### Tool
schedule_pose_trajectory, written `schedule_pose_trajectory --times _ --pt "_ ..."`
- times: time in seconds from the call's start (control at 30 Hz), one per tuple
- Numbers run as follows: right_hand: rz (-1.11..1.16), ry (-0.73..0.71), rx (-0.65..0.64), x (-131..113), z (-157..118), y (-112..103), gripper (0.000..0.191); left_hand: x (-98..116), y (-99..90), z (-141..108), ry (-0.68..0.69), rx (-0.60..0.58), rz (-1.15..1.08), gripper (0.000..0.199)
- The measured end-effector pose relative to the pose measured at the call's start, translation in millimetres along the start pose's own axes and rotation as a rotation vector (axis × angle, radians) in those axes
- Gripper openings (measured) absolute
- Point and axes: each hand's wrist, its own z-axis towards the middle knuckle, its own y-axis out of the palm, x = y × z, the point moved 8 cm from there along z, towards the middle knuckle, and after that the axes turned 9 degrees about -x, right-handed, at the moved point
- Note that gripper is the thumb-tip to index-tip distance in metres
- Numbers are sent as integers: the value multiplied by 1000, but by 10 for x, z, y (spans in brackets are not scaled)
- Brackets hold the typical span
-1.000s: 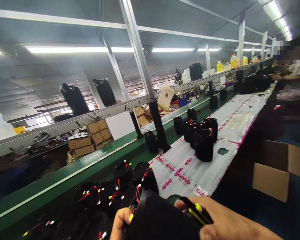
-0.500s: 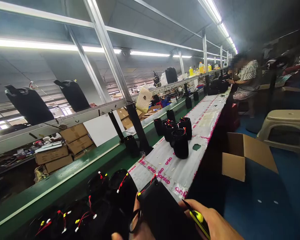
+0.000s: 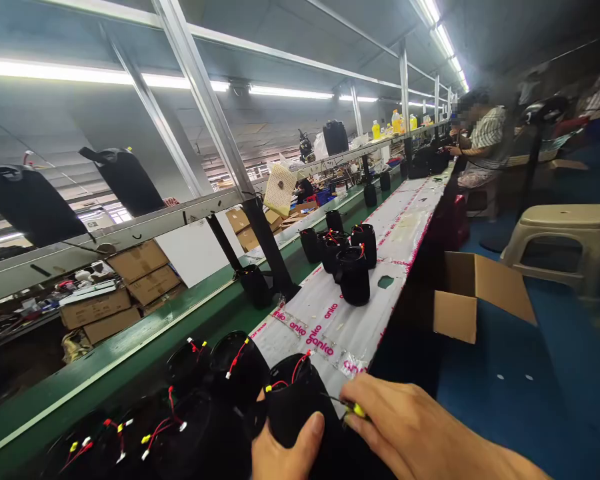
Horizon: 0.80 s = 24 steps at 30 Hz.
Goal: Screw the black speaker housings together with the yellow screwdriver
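Observation:
My left hand [image 3: 287, 453] grips a black cylindrical housing [image 3: 303, 393], its thumb pressed on the near side. The housing tilts with its open end up, and red wires with a yellow and a white connector stick out at its rim. In my right hand [image 3: 405, 420] is a yellow-and-black handled tool [image 3: 359, 409] with a thin dark tip, pointing at the housing's right side. Whether the tip touches cannot be made out. Several similar black housings [image 3: 237, 360] with red wires stand close on the left.
More black housings [image 3: 355, 277] stand ahead on the white bench covering [image 3: 325, 320] with pink lettering. A green strip [image 3: 130, 370] runs along the left. Metal posts [image 3: 200, 93] hold a shelf. An open carton [image 3: 455, 317] and beige stool [image 3: 563, 233] are right; a person [image 3: 485, 137] sits beyond.
The housing has turned more upright, showing its open end. My left thumb has come onto its near side. My right hand has moved up and left, its tool now pointing left.

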Motion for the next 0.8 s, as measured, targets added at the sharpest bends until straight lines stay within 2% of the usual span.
schedule_pose_trajectory --times 0.1,0.27,0.53,0.8 --pt "-135 -66 -56 -47 177 106 11 43 -76 48 92 46 156 51" --pt "-282 -101 -96 -82 283 312 16 42 -71 57 142 39 234 55" --pt "-299 -65 -90 -117 258 340 15 -20 -120 76 77 83 269 50" --pt "-272 -12 -129 -54 257 375 15 -39 -106 62 17 71 313 58"
